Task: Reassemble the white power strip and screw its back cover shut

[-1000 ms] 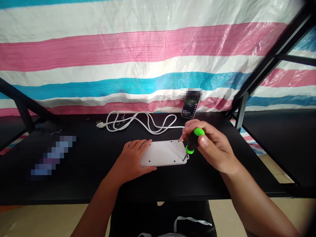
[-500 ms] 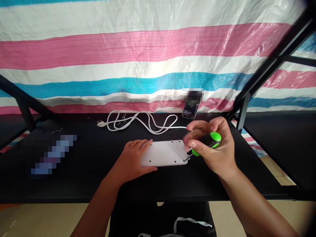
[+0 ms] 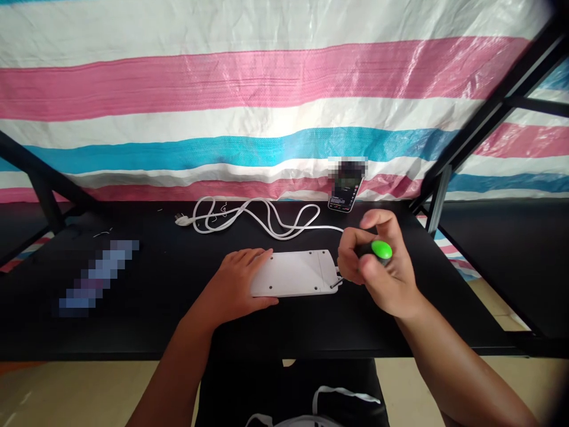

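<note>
A white power strip lies face down on the black table, its screw holes showing. Across its left end rests my left hand, thumb along the near edge and fingers over the far side, gripping it. My right hand is closed round a screwdriver with a green and black handle. The screwdriver's thin shaft slants down to the near right corner hole of the strip. Part of the handle is hidden by my fingers.
The strip's white cord loops along the back of the table, ending in a plug at left. A phone leans against the striped sheet. A blurred-out item lies at left. Black frame bars rise at both sides.
My right hand's fingers have shifted round the screwdriver handle, with the index finger now raised. The shaft's tip stays at the same corner hole. My left hand keeps its hold.
</note>
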`<state>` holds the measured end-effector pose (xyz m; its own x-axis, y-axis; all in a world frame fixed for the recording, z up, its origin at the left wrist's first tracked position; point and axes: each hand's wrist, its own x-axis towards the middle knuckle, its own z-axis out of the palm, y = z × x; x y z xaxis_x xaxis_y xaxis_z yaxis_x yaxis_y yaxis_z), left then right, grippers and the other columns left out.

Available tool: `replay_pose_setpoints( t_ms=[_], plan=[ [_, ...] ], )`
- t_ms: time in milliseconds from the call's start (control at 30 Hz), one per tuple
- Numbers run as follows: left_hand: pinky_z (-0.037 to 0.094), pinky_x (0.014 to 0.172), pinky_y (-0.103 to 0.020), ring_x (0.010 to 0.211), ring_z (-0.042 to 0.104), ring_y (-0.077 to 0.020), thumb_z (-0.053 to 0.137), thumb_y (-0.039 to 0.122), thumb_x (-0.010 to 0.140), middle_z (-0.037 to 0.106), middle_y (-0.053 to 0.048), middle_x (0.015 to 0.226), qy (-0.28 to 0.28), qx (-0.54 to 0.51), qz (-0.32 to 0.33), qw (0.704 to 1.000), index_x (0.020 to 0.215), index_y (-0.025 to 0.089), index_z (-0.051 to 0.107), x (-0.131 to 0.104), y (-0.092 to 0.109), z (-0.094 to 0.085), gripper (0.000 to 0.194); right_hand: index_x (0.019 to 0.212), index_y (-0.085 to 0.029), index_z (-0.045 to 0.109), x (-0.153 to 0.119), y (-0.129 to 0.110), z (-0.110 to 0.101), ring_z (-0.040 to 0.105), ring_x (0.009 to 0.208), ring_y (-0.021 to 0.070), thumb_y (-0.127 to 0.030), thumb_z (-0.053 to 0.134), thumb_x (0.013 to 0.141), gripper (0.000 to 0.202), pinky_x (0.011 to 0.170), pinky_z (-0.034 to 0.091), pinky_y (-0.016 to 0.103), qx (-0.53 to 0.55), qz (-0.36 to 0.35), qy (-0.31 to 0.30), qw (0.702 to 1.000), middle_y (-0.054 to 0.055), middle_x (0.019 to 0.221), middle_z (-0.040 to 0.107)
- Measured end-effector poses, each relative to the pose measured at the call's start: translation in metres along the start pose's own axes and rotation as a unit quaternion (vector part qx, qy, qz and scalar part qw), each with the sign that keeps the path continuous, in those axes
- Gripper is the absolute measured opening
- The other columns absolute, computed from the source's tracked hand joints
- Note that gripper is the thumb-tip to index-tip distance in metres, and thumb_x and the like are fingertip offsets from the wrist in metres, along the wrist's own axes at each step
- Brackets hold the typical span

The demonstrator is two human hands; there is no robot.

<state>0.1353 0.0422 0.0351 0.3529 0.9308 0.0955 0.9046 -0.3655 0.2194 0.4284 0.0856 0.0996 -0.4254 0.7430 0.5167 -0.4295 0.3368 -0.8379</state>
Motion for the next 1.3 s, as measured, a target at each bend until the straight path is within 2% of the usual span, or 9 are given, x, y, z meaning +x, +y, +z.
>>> replay_pose_setpoints(
  t_ms=[100,333,500,667,800,933,1067,1167,1300],
  plan=[
    [0.038,0.120,-0.050,0.144,0.043,-0.0346,0.076,0.071,0.080,0.046,-0.010,0.158,-0.012,-0.039,-0.033,0.999,0.159,0.025,0.037,-0.007,-0.010,-0.003,0.100,0.127,-0.024,0.058,0.000,-0.001,-0.003,0.051,0.068,0.0130,-0.053,0.050,0.103,0.039,0.059,0.045,0.031,0.000,0.035,-0.022,0.999,0.003,0.093,0.053],
    [0.036,0.125,-0.048,0.151,0.037,-0.0339,0.080,0.062,0.079,0.033,-0.009,0.166,-0.032,-0.139,-0.126,0.982,0.162,0.031,0.031,-0.027,-0.024,-0.007,0.102,0.107,-0.030,0.048,0.004,-0.003,-0.014,0.054,0.062,0.0095,-0.017,0.070,0.094,0.028,0.056,0.043,0.024,0.046,0.027,-0.054,0.997,-0.003,0.091,0.062],
    [0.036,0.126,-0.048,0.150,0.040,-0.0336,0.081,0.057,0.079,0.032,-0.009,0.166,-0.020,-0.176,-0.118,0.977,0.161,0.031,0.033,-0.035,-0.025,-0.008,0.099,0.121,-0.024,0.060,0.005,-0.008,-0.020,0.048,0.066,0.0130,-0.054,0.055,0.101,0.036,0.060,0.043,0.030,0.068,0.066,-0.107,0.990,0.001,0.085,0.052],
    [0.038,0.125,-0.046,0.148,0.042,-0.0337,0.081,0.054,0.080,0.035,-0.009,0.164,0.001,-0.193,-0.107,0.975,0.160,0.030,0.034,-0.039,-0.025,-0.007,0.096,0.111,-0.025,0.060,0.004,-0.010,-0.020,0.062,0.079,0.0178,-0.036,0.062,0.099,0.017,0.069,0.051,0.036,0.056,0.067,-0.127,0.988,0.005,0.099,0.059],
    [0.038,0.124,-0.045,0.149,0.041,-0.0328,0.080,0.056,0.081,0.034,-0.009,0.164,0.003,-0.193,-0.114,0.975,0.160,0.030,0.032,-0.039,-0.023,-0.006,0.097,0.109,-0.029,0.051,0.003,-0.008,-0.021,0.040,0.054,0.0085,-0.032,0.072,0.094,0.026,0.054,0.035,0.023,0.131,0.086,-0.123,0.980,-0.006,0.072,0.050],
    [0.038,0.124,-0.045,0.150,0.040,-0.0326,0.080,0.056,0.081,0.032,-0.010,0.165,0.001,-0.202,-0.118,0.972,0.161,0.029,0.030,-0.039,-0.021,-0.004,0.098,0.121,-0.022,0.061,0.004,-0.009,-0.020,0.054,0.073,0.0156,-0.055,0.054,0.101,0.040,0.065,0.046,0.033,0.085,0.107,-0.113,0.984,0.004,0.090,0.056],
    [0.036,0.125,-0.045,0.150,0.039,-0.0322,0.080,0.055,0.081,0.031,-0.009,0.166,0.006,-0.204,-0.118,0.972,0.161,0.030,0.029,-0.039,-0.022,-0.002,0.098,0.112,-0.027,0.060,0.004,-0.009,-0.016,0.064,0.092,0.0213,-0.038,0.063,0.099,0.018,0.075,0.055,0.040,0.037,0.089,-0.090,0.991,0.007,0.108,0.059],
    [0.037,0.125,-0.046,0.150,0.039,-0.0328,0.080,0.056,0.081,0.031,-0.010,0.165,0.009,-0.203,-0.115,0.972,0.161,0.029,0.030,-0.040,-0.022,-0.001,0.098,0.110,-0.033,0.051,0.004,-0.007,-0.013,0.057,0.068,0.0140,-0.025,0.073,0.092,0.029,0.059,0.048,0.030,0.038,0.061,-0.069,0.995,-0.002,0.090,0.058],
    [0.037,0.125,-0.046,0.150,0.039,-0.0330,0.080,0.055,0.081,0.032,-0.010,0.165,0.012,-0.200,-0.111,0.973,0.161,0.029,0.030,-0.040,-0.022,0.000,0.098,0.125,-0.031,0.056,0.005,-0.005,-0.013,0.050,0.064,0.0144,-0.050,0.058,0.100,0.031,0.058,0.045,0.031,0.051,0.077,-0.056,0.994,0.000,0.082,0.054]
  ],
)
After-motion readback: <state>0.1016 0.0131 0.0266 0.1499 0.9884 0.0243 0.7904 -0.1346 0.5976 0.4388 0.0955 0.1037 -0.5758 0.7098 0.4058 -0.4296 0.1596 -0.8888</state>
